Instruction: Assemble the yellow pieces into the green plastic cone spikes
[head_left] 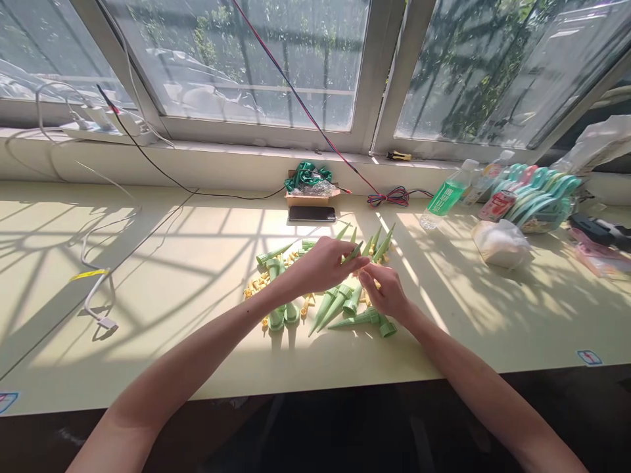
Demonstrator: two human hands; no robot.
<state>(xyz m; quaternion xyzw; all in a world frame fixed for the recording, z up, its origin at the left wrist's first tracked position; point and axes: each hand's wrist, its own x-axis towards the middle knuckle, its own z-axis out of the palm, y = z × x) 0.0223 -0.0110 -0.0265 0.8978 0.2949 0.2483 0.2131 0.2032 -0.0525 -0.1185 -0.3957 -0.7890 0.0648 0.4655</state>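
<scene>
Both hands together over a spread of green spikes and yellow pieces

The left hand [328,263] is closed, thumb and fingers pinching a green spike [355,252] whose narrow end points up and to the right. The right hand [386,289] is beside it, fingers bent inward and fingertips near those of the left; whether they grip a part cannot be determined, as the contact area is small and partly covered.

The held spike is above the middle of the worktop [493,322]. Beneath and around both hands lie further green spikes [336,307], pointing in various directions: some at the left have their wide ends toward the near edge, while several beyond the hands point away. Small yellow pieces [254,286] are scattered among them, most visibly on the left side. A green cap [388,328] sits at the near right of the spread.

Beyond the spread, a dark phone [311,214] lies just in front of a small cardboard box [313,200] holding green material [308,175]. To the right of the box is a coiled cable [389,196]. Farther right are a tilted bottle with a green label [447,196], a red can [497,205] and a bundle of teal items [545,197]. At the left, a white cable [106,322] with a connector rests on the surface.
</scene>
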